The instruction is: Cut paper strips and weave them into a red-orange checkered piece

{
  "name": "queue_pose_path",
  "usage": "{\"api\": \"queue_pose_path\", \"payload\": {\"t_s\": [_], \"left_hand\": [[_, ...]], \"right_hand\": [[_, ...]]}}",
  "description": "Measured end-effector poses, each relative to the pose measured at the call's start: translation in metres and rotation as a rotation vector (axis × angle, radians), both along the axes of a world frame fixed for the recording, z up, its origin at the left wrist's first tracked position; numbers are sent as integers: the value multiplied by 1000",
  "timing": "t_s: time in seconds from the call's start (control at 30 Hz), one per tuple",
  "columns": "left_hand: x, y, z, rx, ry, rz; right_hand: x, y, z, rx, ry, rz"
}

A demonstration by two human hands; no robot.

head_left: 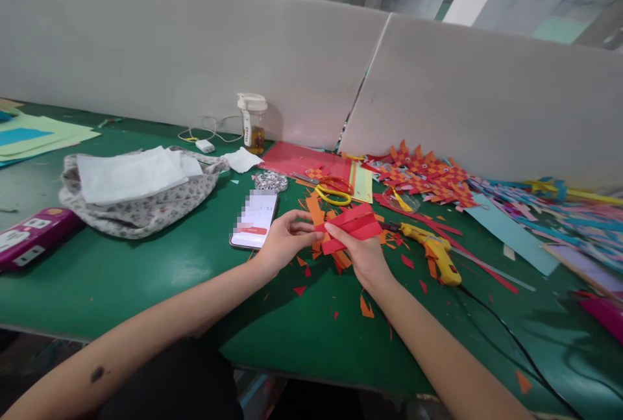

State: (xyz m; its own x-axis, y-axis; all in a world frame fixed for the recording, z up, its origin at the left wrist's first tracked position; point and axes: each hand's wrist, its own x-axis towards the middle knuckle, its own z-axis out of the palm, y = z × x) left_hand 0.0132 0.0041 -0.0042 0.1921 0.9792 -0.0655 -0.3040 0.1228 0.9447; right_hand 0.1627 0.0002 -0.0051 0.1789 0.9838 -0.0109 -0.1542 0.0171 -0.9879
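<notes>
Here, the right hand (367,254) pinches the red paper (359,222), thumb on top; the left hand (288,238) is loosely curled, its thumb tip at the paper's left end, though whether it grips I cannot tell; the phone (257,220) lies just beside the left hand, the glue gun (440,259) near the right; both forearms cross the table (311,322)'s front edge; the paper shows straight-edged, layered bands above orange scraps (316,210).

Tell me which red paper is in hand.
The red piece gripped in the right hand; the large red sheet and red scraps lie on the table instead.
</notes>
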Motion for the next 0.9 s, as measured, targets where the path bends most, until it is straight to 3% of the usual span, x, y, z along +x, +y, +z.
{"api": "queue_pose_path", "payload": {"t_s": [0.23,0.37,0.53,0.73,0.9], "left_hand": [[-2,3,-2,72,12,162],[-1,3,-2,25,-43,133],[0,1,-2,-30,-22,88],[-2,2,-2,7,3,1],[-2,2,-3,16,13,-25]], "right_hand": [[0,0,4,-77,-41,167],[5,3,4,-5,-62,146],[9,4,7,43,-117,239],[11,9,-1,47,-113,117],[14,10,-1,71,-168,165]]}}
